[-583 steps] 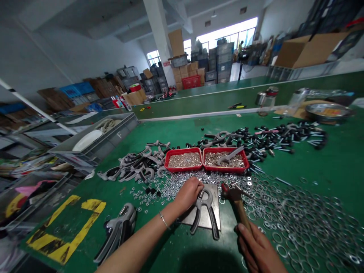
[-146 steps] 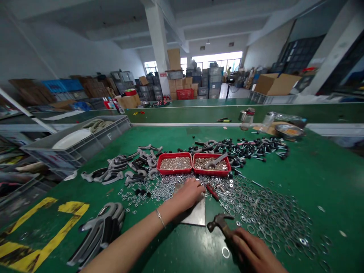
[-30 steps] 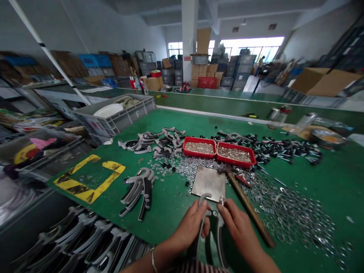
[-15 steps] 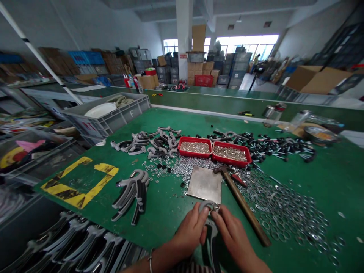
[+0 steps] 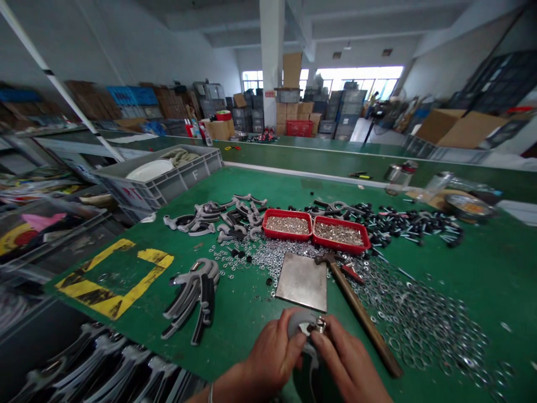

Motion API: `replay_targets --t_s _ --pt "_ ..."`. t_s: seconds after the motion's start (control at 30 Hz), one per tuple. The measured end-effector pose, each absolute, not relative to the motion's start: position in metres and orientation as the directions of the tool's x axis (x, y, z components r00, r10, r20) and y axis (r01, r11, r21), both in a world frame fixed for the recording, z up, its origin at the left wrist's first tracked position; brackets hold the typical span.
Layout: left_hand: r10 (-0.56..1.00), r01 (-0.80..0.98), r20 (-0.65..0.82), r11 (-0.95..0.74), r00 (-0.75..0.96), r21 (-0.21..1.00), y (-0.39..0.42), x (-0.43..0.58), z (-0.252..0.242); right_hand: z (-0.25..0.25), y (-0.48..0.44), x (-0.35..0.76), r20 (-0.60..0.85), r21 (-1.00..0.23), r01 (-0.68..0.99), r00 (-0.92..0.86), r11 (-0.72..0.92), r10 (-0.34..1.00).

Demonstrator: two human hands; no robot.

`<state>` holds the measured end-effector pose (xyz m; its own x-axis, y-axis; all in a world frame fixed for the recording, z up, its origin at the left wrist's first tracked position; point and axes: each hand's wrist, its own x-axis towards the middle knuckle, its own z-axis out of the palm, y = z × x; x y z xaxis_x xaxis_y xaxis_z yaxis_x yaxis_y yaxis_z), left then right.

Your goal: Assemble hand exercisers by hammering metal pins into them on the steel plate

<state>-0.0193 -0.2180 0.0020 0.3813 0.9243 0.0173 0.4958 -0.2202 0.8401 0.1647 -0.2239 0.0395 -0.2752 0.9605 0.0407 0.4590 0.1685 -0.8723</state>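
Note:
Near the front edge of the bench, my left hand (image 5: 271, 350) is closed round a grey curved hand-grip handle (image 5: 298, 320), whose lower part hangs down between my hands. My right hand (image 5: 348, 358) pinches a small shiny metal part (image 5: 320, 323), like a spring, against the handle's right end. My fingers partly cover both pieces. Just beyond my hands lies a square metal plate (image 5: 302, 282), and the hammer (image 5: 363, 319) rests to its right. On the left sits a small pile of grey and black handles (image 5: 195, 296).
Two red trays (image 5: 287, 225) of small metal parts stand past the plate. Loose washers (image 5: 419, 313) spread over the right side, with black-headed bolts (image 5: 411, 218) behind them. More handles (image 5: 210, 215) lie at the back left, near a grey crate (image 5: 168, 184). Yellow-black tape (image 5: 126, 302) marks the left.
Both hands have come slightly lower and nearer, still on the handle and metal part. My left fingers now curl further over the handle's curved top. The camera view has tilted up a little.

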Motion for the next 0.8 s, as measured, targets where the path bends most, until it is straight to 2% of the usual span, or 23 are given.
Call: replay_targets --t_s 0.13,0.3,0.47,0.63,0.7,0.8 --pt "0.840 0.524 0.028 -0.363 0.541 0.770 -0.211 -0.023 0.020 0.044 -0.223 0.172 -0.017 -0.873 0.461 -0.351 0.158 0.936" --pt "0.777 0.589 -0.042 -0.439 0.628 0.679 -0.207 -0.017 0.044 0.032 -0.227 0.179 0.017 -0.850 0.495 -0.314 0.179 0.949" --pt "0.704 0.526 0.061 -0.582 0.708 0.619 -0.199 -0.003 0.062 0.033 -0.233 0.188 0.056 -0.728 0.653 -0.246 0.208 0.968" --pt "0.734 0.577 0.045 -0.569 0.677 0.586 -0.150 0.005 0.040 0.043 -0.197 0.192 -0.008 -0.620 0.761 -0.248 0.190 0.969" --pt "0.747 0.652 -0.011 -0.573 0.665 0.497 -0.119 0.005 0.026 0.044 -0.164 0.201 -0.016 -0.544 0.804 -0.294 0.239 0.956" --pt "0.762 0.763 -0.107 -0.608 0.639 0.219 -0.074 0.007 0.013 0.044 -0.103 0.229 0.103 -0.355 0.878 -0.305 0.322 0.947"
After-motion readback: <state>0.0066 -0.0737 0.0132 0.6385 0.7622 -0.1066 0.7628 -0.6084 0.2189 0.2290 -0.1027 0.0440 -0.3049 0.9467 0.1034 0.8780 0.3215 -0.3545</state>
